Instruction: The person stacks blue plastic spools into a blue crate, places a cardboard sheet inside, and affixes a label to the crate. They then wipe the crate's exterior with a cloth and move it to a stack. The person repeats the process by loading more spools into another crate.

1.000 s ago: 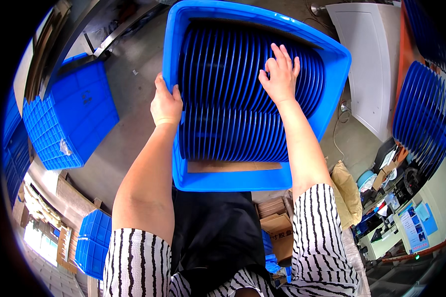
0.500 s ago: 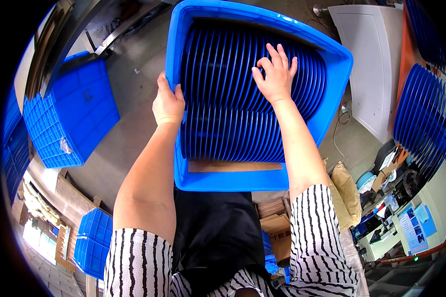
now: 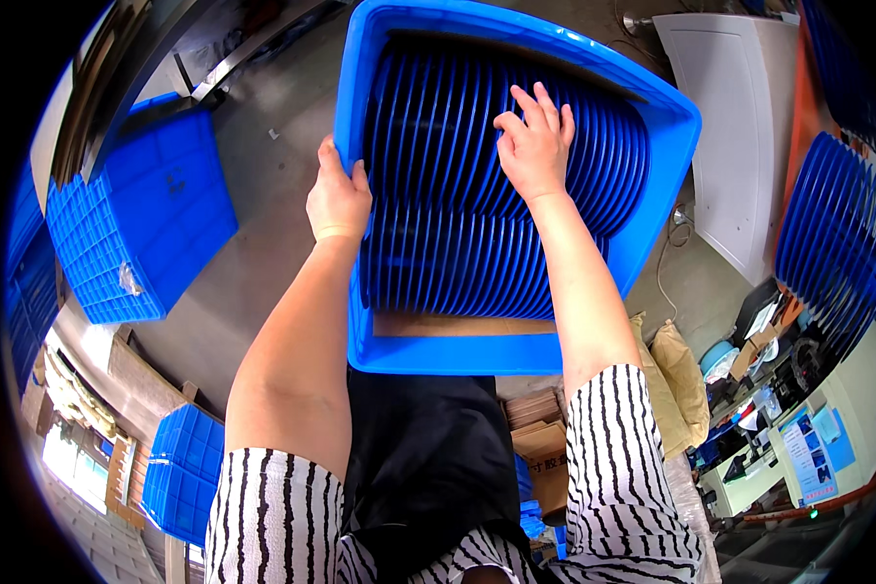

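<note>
A deep blue plastic bin is in front of me, tilted slightly in view. Thin, round, plate-like discs, dark with bright blue rims, stand on edge inside it, packed in two rows. Flat brown cardboard shows along the bin's near inner side. My left hand grips the bin's left rim, thumb inside and fingers wrapped over the outer wall. Over the far row rests my right hand, its fingers spread and fingertips at the disc edges; no disc is lifted. My right forearm covers part of the near row.
Blue crates stand on the floor to the left, with another blue crate lower left. At right are a pale panel, more blue-rimmed discs and paper sacks. A cardboard box sits beside my legs.
My right hand has shifted slightly left across the disc edges. The bin and my left hand sit slightly farther right in view, with the left grip kept.
</note>
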The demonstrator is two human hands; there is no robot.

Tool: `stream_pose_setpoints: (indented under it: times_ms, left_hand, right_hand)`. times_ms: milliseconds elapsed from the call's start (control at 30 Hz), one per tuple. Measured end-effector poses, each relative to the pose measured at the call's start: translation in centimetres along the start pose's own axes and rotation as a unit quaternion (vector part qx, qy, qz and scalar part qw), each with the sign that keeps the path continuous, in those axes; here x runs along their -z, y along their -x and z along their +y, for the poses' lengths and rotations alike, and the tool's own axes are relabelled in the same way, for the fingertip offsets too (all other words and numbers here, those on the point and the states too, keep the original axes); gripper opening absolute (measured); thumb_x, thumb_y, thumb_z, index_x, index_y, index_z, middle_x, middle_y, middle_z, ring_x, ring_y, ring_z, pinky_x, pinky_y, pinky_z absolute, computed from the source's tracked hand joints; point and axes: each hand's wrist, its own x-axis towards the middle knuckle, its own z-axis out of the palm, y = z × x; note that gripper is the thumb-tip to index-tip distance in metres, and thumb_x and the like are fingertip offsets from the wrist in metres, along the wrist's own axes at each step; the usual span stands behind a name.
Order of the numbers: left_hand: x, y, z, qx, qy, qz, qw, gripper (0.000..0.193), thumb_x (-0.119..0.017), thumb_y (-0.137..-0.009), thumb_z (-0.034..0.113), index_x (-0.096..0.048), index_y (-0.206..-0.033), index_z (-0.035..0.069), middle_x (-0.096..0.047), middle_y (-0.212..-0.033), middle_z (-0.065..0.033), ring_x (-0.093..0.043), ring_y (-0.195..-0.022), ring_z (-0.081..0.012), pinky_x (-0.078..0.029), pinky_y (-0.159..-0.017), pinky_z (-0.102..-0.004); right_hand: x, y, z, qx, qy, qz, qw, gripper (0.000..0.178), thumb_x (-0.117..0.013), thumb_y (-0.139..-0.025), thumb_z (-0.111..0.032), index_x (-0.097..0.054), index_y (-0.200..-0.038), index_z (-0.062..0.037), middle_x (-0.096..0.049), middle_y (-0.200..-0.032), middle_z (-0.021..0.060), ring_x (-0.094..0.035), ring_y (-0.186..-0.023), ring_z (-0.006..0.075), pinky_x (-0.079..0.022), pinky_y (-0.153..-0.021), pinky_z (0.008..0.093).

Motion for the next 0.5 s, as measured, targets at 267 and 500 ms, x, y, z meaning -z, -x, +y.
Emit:
stream_pose_setpoints:
  times_ms: [267,500]
  left_hand:
    - [0.2,0.1,0.5,0.003,0.002,-0.008,1.000,0.044,-0.053,-0.091,0.025,-0.035,-0.130,0.016,-0.065,-0.102,-0.0188,-0.063,-0.086,-0.0433,-0.050,-0.075,-0.0510]
    - [0.3,0.0,0.4,0.006,0.001,-0.010,1.000,0.044,-0.052,-0.091,0.024,-0.034,-0.130,0.016,-0.065,-0.104,-0.0183,-0.063,-0.086,-0.0433,-0.050,-0.075,-0.0511]
  right_hand:
    - [-0.9,0.2,-1.5,-0.038,-0.022,0.001,0.999,0.012,-0.070,-0.081,-0.022,-0.060,-0.087,-0.0156,-0.045,-0.139,0.0072,-0.031,-0.138,0.0284,-0.013,-0.113,0.0585]
    - [-1.8,0.3,-3.0,0.034,-0.004,0.018,0.999,0.015,-0.069,-0.081,-0.010,-0.065,-0.091,-0.0207,-0.046,-0.138,0.0036,-0.033,-0.137,0.0262,-0.019,-0.113,0.0539]
